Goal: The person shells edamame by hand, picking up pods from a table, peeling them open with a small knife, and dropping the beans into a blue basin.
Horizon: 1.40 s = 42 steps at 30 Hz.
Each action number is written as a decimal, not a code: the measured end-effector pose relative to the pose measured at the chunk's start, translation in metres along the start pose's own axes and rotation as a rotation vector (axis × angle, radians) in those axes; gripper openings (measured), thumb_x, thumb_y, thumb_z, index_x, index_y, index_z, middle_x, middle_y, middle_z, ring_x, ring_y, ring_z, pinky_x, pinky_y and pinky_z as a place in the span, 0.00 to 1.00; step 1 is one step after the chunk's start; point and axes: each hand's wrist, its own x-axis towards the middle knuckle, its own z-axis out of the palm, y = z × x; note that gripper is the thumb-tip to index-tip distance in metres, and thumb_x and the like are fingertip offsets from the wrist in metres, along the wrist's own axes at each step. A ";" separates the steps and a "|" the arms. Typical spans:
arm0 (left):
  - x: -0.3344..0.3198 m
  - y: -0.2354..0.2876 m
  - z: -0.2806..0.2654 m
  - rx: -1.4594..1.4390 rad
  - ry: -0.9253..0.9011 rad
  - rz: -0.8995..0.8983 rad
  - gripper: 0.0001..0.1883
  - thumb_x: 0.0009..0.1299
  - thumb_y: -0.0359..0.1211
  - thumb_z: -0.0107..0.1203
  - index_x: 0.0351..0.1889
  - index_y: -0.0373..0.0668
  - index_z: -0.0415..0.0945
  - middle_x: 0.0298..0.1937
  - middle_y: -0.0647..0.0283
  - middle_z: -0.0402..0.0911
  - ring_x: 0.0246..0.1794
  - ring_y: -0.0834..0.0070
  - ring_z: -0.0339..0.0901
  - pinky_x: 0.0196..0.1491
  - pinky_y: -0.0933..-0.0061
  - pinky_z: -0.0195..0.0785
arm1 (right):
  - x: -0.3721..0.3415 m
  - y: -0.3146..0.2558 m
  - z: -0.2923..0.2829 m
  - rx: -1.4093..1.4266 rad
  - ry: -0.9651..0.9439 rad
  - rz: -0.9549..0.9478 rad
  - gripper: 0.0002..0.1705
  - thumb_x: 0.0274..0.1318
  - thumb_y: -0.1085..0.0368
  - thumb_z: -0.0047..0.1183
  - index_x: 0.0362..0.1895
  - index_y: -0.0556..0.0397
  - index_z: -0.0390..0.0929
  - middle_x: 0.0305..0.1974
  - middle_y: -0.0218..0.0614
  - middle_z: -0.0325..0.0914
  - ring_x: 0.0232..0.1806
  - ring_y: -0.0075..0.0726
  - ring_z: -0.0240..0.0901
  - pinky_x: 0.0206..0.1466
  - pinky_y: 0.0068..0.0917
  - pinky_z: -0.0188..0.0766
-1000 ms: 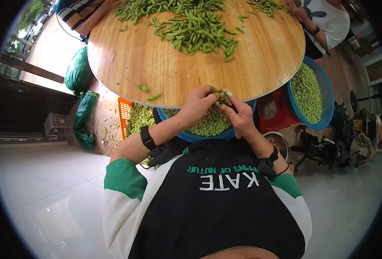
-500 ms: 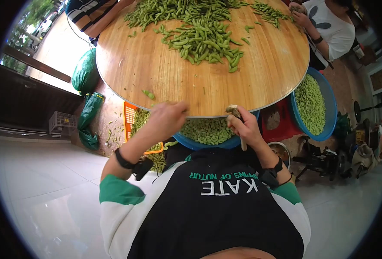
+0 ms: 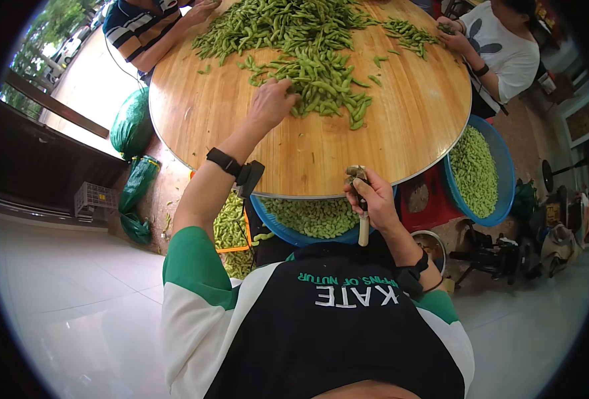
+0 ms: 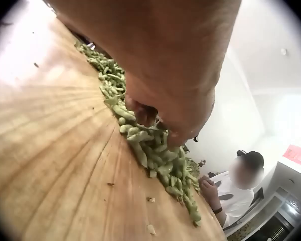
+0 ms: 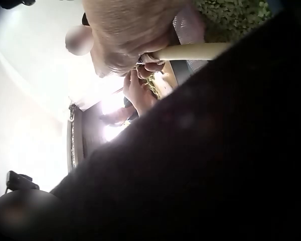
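On the round wooden table, a heap of green pods lies at the far side. My left hand is at the heap's near left edge. In the left wrist view its bent fingers and thumb reach down among the pods; whether they pinch one is hidden. Near the table's front edge, my right hand is curled round a tool with a pale handle that points down toward my body. The same pale handle sticks out from my right hand in the right wrist view.
Below the table's near edge stand a blue basin of shelled beans and an orange basket by pods. Another blue basin is at the right, beside a red stool. Two people sit across the table.
My left hand has left my right hand and moved forward over the table to the pods. My right hand keeps its grip near the table edge, where the pale handle now shows more fully.
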 end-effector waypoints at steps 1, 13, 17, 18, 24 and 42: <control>-0.004 -0.007 0.003 -0.002 0.002 -0.001 0.18 0.64 0.41 0.58 0.41 0.36 0.74 0.34 0.48 0.76 0.36 0.46 0.73 0.42 0.53 0.66 | -0.002 0.000 -0.001 -0.003 0.000 0.001 0.16 0.67 0.68 0.41 0.56 0.60 0.66 0.35 0.35 0.72 0.24 0.19 0.64 0.21 0.16 0.60; -0.100 0.072 -0.032 -1.372 -0.218 -0.581 0.06 0.62 0.21 0.56 0.37 0.34 0.77 0.29 0.63 0.81 0.25 0.81 0.76 0.27 0.82 0.66 | 0.023 -0.011 0.025 0.288 -0.126 0.165 0.21 0.68 0.63 0.41 0.63 0.54 0.61 0.31 0.33 0.70 0.20 0.20 0.61 0.18 0.16 0.58; -0.114 0.082 -0.019 -1.394 -0.319 -0.585 0.11 0.62 0.23 0.58 0.43 0.33 0.79 0.29 0.63 0.81 0.26 0.82 0.75 0.27 0.83 0.65 | 0.022 -0.007 0.026 0.333 -0.170 0.172 0.21 0.68 0.63 0.41 0.63 0.50 0.62 0.30 0.32 0.71 0.20 0.20 0.59 0.17 0.15 0.57; -0.114 0.086 -0.020 -1.380 -0.331 -0.592 0.10 0.62 0.23 0.58 0.42 0.33 0.79 0.29 0.64 0.80 0.25 0.82 0.74 0.27 0.83 0.64 | 0.021 -0.004 0.026 0.348 -0.178 0.183 0.20 0.68 0.63 0.41 0.63 0.48 0.62 0.30 0.33 0.71 0.20 0.20 0.59 0.17 0.15 0.56; -0.118 0.091 -0.015 -1.369 -0.344 -0.607 0.06 0.62 0.24 0.57 0.37 0.34 0.79 0.27 0.66 0.79 0.23 0.84 0.71 0.27 0.83 0.62 | 0.017 -0.002 0.025 0.368 -0.180 0.184 0.19 0.68 0.63 0.41 0.62 0.47 0.64 0.30 0.32 0.72 0.20 0.20 0.58 0.17 0.15 0.56; -0.115 0.076 -0.011 -1.856 -0.636 -0.776 0.03 0.63 0.25 0.54 0.34 0.37 0.77 0.28 0.65 0.77 0.26 0.80 0.71 0.32 0.80 0.65 | 0.016 -0.002 0.025 0.495 -0.246 0.186 0.13 0.66 0.66 0.45 0.53 0.52 0.71 0.30 0.34 0.72 0.16 0.17 0.54 0.15 0.13 0.55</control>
